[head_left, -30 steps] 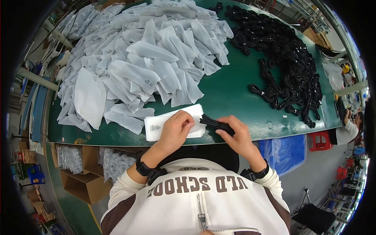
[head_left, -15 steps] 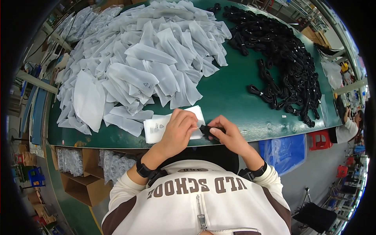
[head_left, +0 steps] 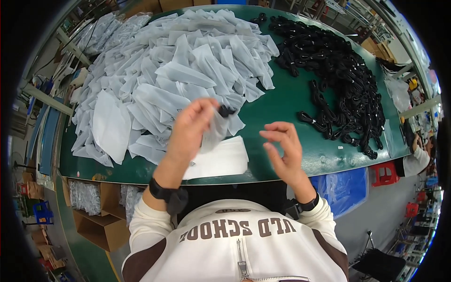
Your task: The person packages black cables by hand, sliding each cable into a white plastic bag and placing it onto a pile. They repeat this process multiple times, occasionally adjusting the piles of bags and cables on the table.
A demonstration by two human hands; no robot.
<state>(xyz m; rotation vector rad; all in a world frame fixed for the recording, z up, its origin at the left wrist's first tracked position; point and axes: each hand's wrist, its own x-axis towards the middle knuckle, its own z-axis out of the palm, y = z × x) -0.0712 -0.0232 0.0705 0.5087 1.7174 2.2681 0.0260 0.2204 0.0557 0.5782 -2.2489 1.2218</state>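
From my remote seat I see the left hand (head_left: 190,127) pinching a frosted plastic sleeve (head_left: 217,130), motion-blurred, with a black cable bundle (head_left: 226,111) at its upper end; that grip probably keeps it clear of the flat sleeve stack (head_left: 223,160) below. My right hand (head_left: 288,155) is spread, holding nothing. Coiled black cables (head_left: 350,84) lie rightward, likely for easy reach

Blue bin (head_left: 342,193) beside red stool (head_left: 385,173) — open cardboard box (head_left: 117,235) lower left — black seat (head_left: 378,264) lower right.
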